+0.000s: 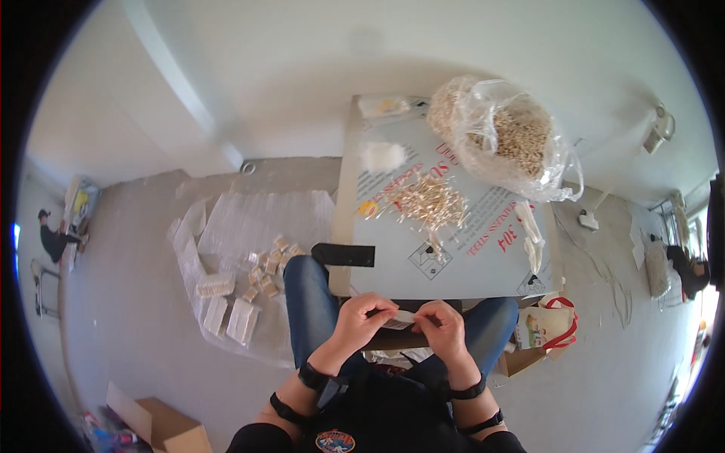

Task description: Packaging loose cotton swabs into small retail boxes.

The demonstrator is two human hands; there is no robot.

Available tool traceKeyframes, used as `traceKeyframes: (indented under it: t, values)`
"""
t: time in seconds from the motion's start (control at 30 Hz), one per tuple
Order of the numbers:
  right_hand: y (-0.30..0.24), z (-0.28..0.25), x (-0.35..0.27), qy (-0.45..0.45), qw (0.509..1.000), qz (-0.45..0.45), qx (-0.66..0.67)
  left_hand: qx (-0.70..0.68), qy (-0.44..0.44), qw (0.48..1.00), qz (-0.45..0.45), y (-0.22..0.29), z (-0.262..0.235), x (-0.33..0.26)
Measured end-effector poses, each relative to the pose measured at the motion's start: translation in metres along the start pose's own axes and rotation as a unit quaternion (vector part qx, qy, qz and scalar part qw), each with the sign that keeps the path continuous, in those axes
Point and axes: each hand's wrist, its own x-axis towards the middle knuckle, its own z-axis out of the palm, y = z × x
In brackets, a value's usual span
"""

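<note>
The grey surface (483, 264) stands against the wall, its near edge just above the person's knees, with bare floor (128, 317) to the left beyond a plastic sheet (249, 219) strewn with small packets. At its far right corner an open clear plastic bag (510, 140) holds pale sticks, and a loose pile of sticks (430, 202) lies mid-surface. Over the lap, the left hand (362, 317) and right hand (445, 325) pinch a small white packet (400, 320) between closed fingertips.

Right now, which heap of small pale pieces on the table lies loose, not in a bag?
The spread heap of pale sticks in the middle of the table. The other heap sits inside a clear plastic bag at the far edge.
</note>
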Motion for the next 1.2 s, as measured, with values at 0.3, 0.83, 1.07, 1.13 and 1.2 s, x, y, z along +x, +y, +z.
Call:
traceKeyframes:
  t: [0.3,0.83,1.07,1.13,1.2]
  values:
    - [0.003,-0.006,-0.007,0.018,0.999,-0.033,-0.014,-0.006,0.003,0.998,0.067,-0.008,0.011,-0.006]
    - [-0.009,0.004,0.007,0.028,0.984,-0.118,-0.132,0.019,0.026,0.995,0.092,-0.003,0.012,0.001]
    - [-0.011,0.007,0.011,0.028,0.974,-0.164,-0.152,0.040,0.024,0.995,0.090,-0.008,0.013,-0.001]
    - [-0.011,0.007,0.013,0.024,0.973,-0.170,-0.153,0.037,0.027,0.994,0.099,-0.011,0.013,-0.001]
    - [-0.011,0.007,0.013,0.020,0.968,-0.188,-0.166,0.039,0.020,0.990,0.132,-0.013,0.012,0.000]
